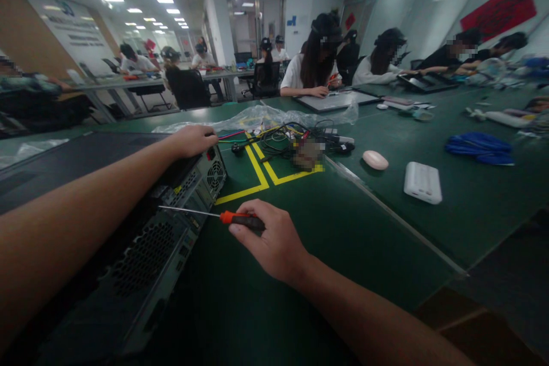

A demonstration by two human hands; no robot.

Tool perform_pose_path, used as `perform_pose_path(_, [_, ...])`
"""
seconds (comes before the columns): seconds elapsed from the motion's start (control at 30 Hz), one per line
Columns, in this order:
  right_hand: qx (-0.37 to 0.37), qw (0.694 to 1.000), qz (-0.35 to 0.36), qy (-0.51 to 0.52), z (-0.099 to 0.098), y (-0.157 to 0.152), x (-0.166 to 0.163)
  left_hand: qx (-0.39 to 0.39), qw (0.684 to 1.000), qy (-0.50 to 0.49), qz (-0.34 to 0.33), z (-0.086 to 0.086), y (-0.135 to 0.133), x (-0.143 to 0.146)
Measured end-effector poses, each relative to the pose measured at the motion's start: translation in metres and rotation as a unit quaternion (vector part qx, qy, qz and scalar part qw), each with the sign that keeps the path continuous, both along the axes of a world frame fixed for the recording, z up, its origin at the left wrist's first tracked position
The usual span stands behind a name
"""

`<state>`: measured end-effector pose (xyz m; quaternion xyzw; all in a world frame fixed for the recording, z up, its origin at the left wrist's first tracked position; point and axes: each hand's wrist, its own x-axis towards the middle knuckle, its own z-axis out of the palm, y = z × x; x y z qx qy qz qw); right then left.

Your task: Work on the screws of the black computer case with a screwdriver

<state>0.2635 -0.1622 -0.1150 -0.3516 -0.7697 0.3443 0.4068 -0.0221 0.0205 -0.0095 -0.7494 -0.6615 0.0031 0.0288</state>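
Observation:
A black computer case (146, 251) lies on the left, with its rear panel of vents, ports and a round fan grille facing the right. My left hand (195, 140) is closed over the case's far rear corner, its fingertips partly hidden. In my right hand (272, 234) is a screwdriver (242, 219) with an orange and black handle, gripped between thumb and fingers. Its long thin shaft points left, and the tip overlaps the rear panel in view; whether it touches a screw I cannot tell. My left forearm crosses above the case.
Beyond the case lie tangled cables (278, 137) and clear plastic wrap (257, 114). Yellow tape (244, 193) marks the green table (343, 251). To the right are a pink oval object (375, 160), a white box-shaped device (422, 182) and blue fabric (478, 147). Several people work opposite.

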Motion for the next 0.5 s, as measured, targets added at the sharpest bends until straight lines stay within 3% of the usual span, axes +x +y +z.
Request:
perform_pose_path(0.17, [-0.015,1.0,0.011,0.002,0.0,-0.003,0.0,0.015,1.0,-0.014,0.008,-0.001,-0.002,0.0])
perform_pose_path(0.5, [-0.018,0.999,0.029,-0.005,0.0,-0.006,0.001,-0.047,0.999,0.013,0.023,0.011,-0.02,0.014])
